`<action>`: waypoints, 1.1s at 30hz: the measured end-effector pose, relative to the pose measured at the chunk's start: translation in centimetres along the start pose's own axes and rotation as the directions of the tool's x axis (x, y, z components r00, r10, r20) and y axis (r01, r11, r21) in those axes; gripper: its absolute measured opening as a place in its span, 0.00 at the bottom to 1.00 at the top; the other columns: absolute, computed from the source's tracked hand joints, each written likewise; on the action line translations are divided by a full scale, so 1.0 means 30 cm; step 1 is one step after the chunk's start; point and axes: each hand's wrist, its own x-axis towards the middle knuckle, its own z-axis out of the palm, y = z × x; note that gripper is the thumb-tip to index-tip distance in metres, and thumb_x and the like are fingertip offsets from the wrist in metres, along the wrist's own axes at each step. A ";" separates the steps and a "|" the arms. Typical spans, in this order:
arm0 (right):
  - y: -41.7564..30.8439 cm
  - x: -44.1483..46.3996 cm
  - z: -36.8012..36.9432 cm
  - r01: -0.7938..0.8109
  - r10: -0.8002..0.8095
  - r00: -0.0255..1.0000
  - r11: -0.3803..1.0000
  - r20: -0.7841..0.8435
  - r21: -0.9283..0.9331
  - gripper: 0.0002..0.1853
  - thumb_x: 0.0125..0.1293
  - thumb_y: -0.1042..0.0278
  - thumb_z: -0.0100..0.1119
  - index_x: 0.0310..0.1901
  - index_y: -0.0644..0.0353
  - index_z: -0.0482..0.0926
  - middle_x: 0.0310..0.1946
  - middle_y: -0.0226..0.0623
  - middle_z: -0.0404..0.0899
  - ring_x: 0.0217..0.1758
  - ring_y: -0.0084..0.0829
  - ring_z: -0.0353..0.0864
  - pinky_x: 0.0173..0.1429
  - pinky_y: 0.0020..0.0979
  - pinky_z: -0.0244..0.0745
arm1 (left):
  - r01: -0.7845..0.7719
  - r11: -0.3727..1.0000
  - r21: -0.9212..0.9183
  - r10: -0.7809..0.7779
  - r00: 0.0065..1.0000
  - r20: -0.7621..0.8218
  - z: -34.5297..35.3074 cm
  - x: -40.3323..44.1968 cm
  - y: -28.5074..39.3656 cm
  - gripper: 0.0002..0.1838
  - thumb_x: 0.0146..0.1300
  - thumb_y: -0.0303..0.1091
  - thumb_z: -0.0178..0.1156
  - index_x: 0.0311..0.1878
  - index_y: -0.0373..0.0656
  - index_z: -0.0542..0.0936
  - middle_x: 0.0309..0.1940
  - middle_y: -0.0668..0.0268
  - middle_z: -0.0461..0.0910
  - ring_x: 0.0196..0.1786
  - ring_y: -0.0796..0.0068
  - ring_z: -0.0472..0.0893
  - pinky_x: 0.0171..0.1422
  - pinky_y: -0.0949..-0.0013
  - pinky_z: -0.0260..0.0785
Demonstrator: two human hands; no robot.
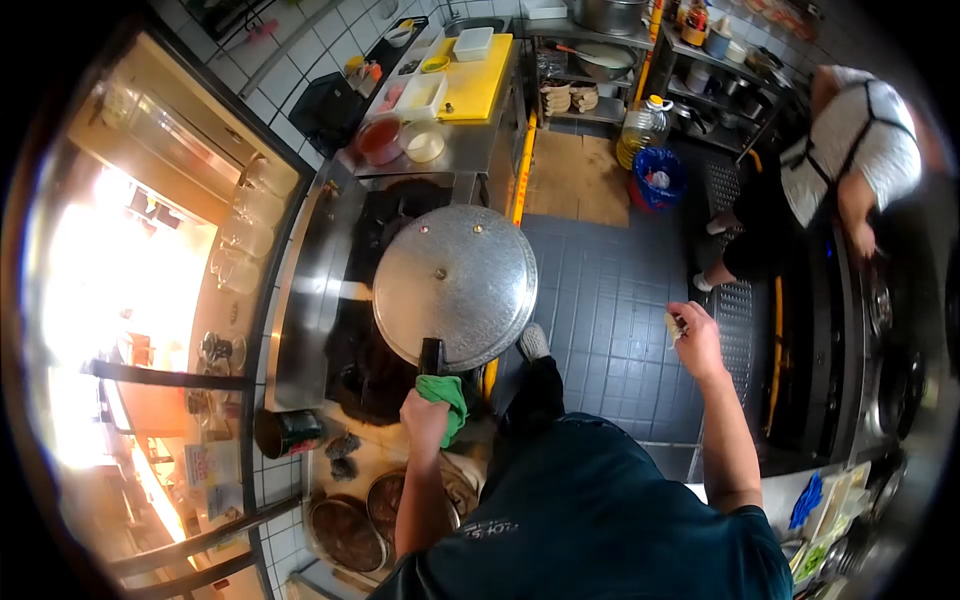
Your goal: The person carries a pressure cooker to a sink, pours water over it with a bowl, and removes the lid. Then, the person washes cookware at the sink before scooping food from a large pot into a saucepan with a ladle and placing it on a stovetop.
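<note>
My left hand [424, 418] is closed around a green cloth [450, 402], right at the black handle [431, 357] of a large pressure cooker. The cooker's round, dull silver lid [455, 285] is on, with a small knob in its middle and two small fittings near its far edge. It stands at the stove's edge, over the dark burners [375, 340]. Out to the right, above the floor, my right hand [697, 338] is closed with a small pale thing [674, 326] showing at its fingers; its kind is unclear.
Pots with brown contents [347, 532] and a dark green can [287, 433] sit near my left arm. Beyond the stove are a yellow cutting board [477, 82] and a red tub [379, 140]. A person [850, 150] stands at the right counter. A blue-lined bin [658, 178] and oil jug [645, 132] are on the floor.
</note>
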 end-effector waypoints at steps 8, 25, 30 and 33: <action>0.038 0.695 0.210 0.063 -0.060 0.996 0.997 0.072 -0.038 0.09 0.62 0.77 0.69 0.45 0.63 0.85 0.39 0.45 0.84 0.40 0.44 0.87 0.42 0.37 0.82 | 0.103 0.983 0.153 -0.090 0.992 -0.088 0.181 0.515 0.179 0.22 0.47 0.41 0.73 0.44 0.38 0.84 0.39 0.46 0.86 0.47 0.42 0.85 0.54 0.50 0.77; -0.163 2.258 1.271 0.607 -0.637 0.745 0.771 0.198 0.194 0.14 0.64 0.76 0.62 0.52 0.58 0.84 0.51 0.46 0.83 0.51 0.48 0.85 0.55 0.43 0.83 | 0.468 0.858 0.214 -0.438 0.882 -0.172 0.461 0.744 0.538 0.18 0.52 0.41 0.68 0.41 0.37 0.82 0.36 0.45 0.86 0.45 0.39 0.85 0.50 0.45 0.76; -0.191 2.537 1.622 0.594 -0.579 0.672 0.794 0.462 0.131 0.16 0.68 0.69 0.58 0.56 0.57 0.79 0.55 0.48 0.78 0.54 0.50 0.82 0.59 0.46 0.79 | 0.488 0.855 0.177 -0.449 0.867 -0.216 0.501 0.746 0.632 0.19 0.52 0.43 0.71 0.40 0.37 0.83 0.34 0.46 0.86 0.41 0.41 0.86 0.46 0.48 0.76; -0.197 2.605 1.711 0.662 -0.589 0.574 0.742 0.568 0.101 0.13 0.69 0.66 0.56 0.52 0.58 0.80 0.52 0.50 0.78 0.53 0.51 0.83 0.58 0.47 0.80 | 0.507 0.848 0.155 -0.476 0.857 -0.197 0.485 0.750 0.691 0.21 0.51 0.44 0.74 0.40 0.38 0.83 0.33 0.47 0.86 0.40 0.43 0.86 0.45 0.52 0.76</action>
